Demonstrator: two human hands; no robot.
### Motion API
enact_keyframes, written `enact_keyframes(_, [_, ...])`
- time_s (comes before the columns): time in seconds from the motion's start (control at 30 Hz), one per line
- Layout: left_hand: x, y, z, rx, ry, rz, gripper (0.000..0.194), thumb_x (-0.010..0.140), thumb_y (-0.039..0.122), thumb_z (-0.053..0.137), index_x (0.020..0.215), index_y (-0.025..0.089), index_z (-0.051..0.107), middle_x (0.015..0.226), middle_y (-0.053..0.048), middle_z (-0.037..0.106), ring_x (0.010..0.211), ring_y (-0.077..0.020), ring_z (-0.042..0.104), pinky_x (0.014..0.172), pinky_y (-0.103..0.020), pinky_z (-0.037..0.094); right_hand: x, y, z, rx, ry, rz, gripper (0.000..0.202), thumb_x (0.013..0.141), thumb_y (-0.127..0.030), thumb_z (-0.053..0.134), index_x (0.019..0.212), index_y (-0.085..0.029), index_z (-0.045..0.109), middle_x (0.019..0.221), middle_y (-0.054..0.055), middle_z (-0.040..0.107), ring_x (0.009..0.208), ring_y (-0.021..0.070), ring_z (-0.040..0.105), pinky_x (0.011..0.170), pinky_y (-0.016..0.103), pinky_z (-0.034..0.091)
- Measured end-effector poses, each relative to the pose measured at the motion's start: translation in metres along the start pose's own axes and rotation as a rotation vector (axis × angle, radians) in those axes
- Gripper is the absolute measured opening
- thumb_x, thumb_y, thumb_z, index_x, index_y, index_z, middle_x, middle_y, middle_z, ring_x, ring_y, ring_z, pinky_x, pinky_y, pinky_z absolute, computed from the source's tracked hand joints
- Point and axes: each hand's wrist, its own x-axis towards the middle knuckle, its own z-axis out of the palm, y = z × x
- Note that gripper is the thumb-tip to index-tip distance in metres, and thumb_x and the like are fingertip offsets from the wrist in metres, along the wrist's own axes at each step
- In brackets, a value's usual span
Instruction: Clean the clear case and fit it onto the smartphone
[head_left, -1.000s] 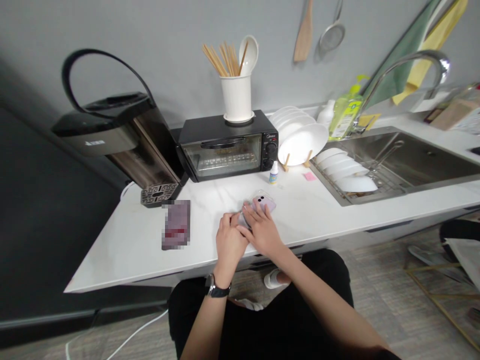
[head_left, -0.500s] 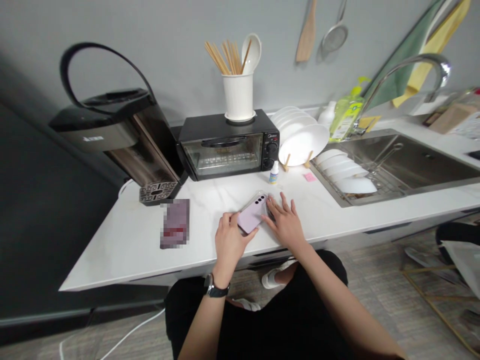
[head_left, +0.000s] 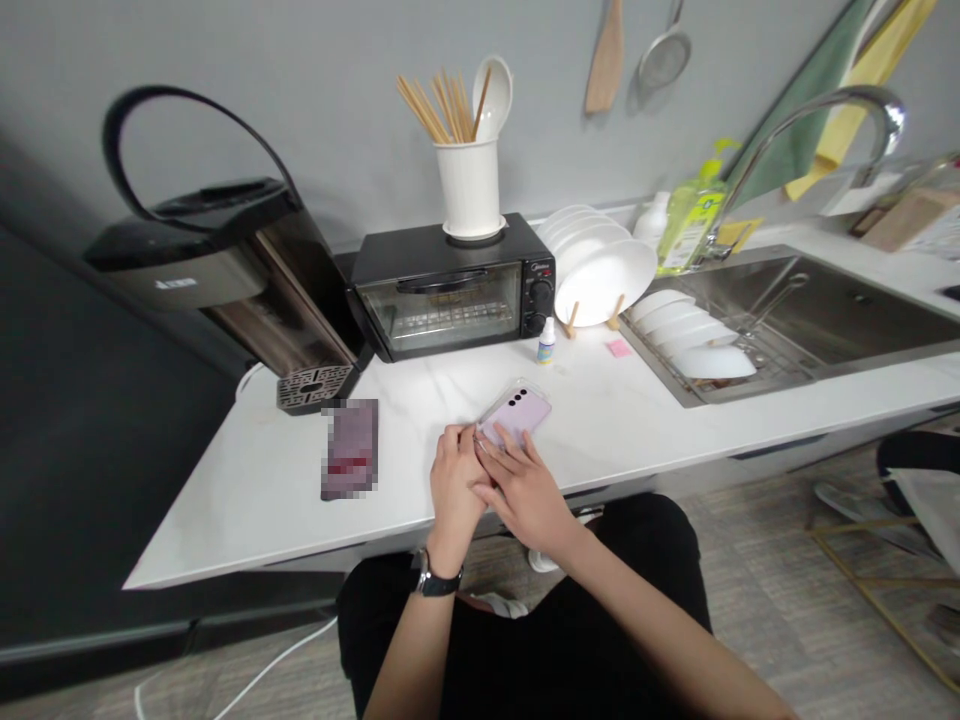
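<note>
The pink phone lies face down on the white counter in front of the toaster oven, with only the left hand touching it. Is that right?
Not quite. In the head view both hands are on the pink phone: the left hand at its near end and the right hand with fingers on its back. It does lie camera-side up on the white counter, before the toaster oven.

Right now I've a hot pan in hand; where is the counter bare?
Bare: the counter left of the blurred card, and between phone and sink. Crowded: along the wall by toaster oven and plates.
</note>
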Motion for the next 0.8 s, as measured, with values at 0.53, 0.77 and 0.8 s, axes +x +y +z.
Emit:
enact_keyframes(0.53, [0.006,0.007,-0.006,-0.030,-0.021,-0.025,0.050,0.087,0.035,0.091,0.130,0.019,0.072,0.121,-0.009,0.071,0.116,-0.0334,0.074,0.103,-0.048,0.066,0.048,0.056,-0.014,-0.156,0.028,0.299,0.072,0.119,-0.049,0.042,0.172,0.001,0.044,0.182,0.026,0.038,0.177,0.0412,0.026,0.142,0.069,0.024])
enact_keyframes(0.77, [0.002,0.001,-0.002,-0.001,-0.039,-0.007,0.036,0.097,0.006,0.062,0.130,0.020,0.068,0.120,-0.009,0.070,0.112,-0.0269,0.073,0.099,-0.041,0.065,0.015,0.001,0.004,-0.007,-0.013,-0.010,0.066,0.117,-0.048,0.050,0.171,-0.009,0.050,0.178,0.018,0.050,0.174,0.0383,0.034,0.141,0.072,0.032])
enact_keyframes(0.8, [0.002,0.001,-0.002,0.004,-0.041,-0.010,0.035,0.097,0.006,0.063,0.128,0.020,0.068,0.120,-0.009,0.070,0.112,-0.0276,0.073,0.098,-0.042,0.065,0.008,-0.001,0.002,-0.010,-0.017,-0.025,0.067,0.117,-0.049,0.050,0.173,-0.012,0.049,0.178,0.015,0.050,0.174,0.0377,0.035,0.141,0.072,0.033])
